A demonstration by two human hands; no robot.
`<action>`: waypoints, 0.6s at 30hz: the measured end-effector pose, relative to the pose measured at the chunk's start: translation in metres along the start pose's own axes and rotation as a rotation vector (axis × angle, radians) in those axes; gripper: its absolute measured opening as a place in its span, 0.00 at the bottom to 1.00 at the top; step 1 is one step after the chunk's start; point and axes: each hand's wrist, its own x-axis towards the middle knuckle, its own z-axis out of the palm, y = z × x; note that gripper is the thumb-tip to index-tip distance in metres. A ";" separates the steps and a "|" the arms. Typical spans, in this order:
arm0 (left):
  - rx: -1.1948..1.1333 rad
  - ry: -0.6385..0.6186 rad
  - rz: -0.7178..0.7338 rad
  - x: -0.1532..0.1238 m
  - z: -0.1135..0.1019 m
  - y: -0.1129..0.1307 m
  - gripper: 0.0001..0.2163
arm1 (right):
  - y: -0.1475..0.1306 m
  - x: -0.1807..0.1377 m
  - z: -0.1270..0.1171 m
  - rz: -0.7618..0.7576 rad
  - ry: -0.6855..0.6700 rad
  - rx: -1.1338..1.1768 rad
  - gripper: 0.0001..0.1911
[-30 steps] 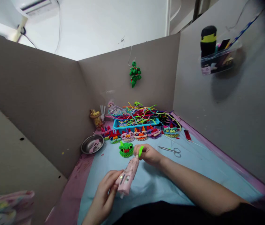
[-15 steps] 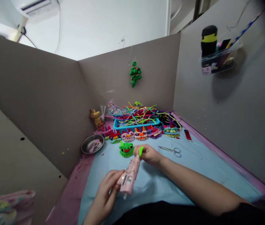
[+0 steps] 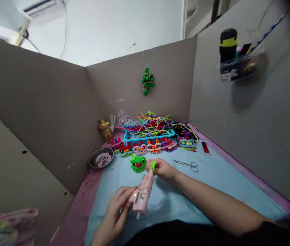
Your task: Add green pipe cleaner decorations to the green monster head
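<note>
My left hand is closed round the handle of a pink glue gun, a clear glue stick poking out of its back end. The gun's nozzle points up and away, touching or very close to a small bright green piece. That piece, fuzzy-looking and leaf-like, is pinched between the fingers of my right hand. Just left of my right hand a green pipe-cleaner creature head with black-and-yellow eyes and a red mouth sits on the blue cloth.
Several colourful creature heads stand in a row before a blue tray heaped with pipe cleaners. Scissors lie to the right, a metal bowl to the left. Grey partitions enclose the table; a clear box hangs on the right one.
The glue gun has tilted very slightly, its back end a little lower and to the right. Both hands keep their holds in nearly the same places.
</note>
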 end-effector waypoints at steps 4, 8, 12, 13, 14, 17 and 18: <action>-0.005 -0.012 -0.015 -0.001 0.000 -0.001 0.18 | 0.001 0.000 0.001 -0.004 0.003 -0.018 0.14; -0.028 -0.001 -0.001 0.000 0.001 -0.001 0.18 | 0.002 0.000 0.002 0.005 -0.004 -0.028 0.13; -0.039 -0.011 0.018 0.000 0.003 -0.001 0.17 | 0.005 0.001 0.000 0.011 -0.035 -0.030 0.13; -0.036 -0.011 0.025 0.000 0.002 -0.001 0.17 | 0.006 0.002 -0.001 0.005 -0.035 -0.028 0.12; -0.030 -0.010 0.033 -0.001 0.001 -0.002 0.17 | 0.006 0.002 -0.002 -0.001 -0.030 -0.026 0.12; 0.001 -0.006 0.031 -0.004 -0.002 -0.003 0.17 | 0.008 0.003 -0.005 -0.002 0.032 -0.014 0.11; 0.011 -0.003 0.025 -0.004 -0.003 -0.003 0.17 | 0.009 0.003 -0.006 0.006 0.057 -0.006 0.10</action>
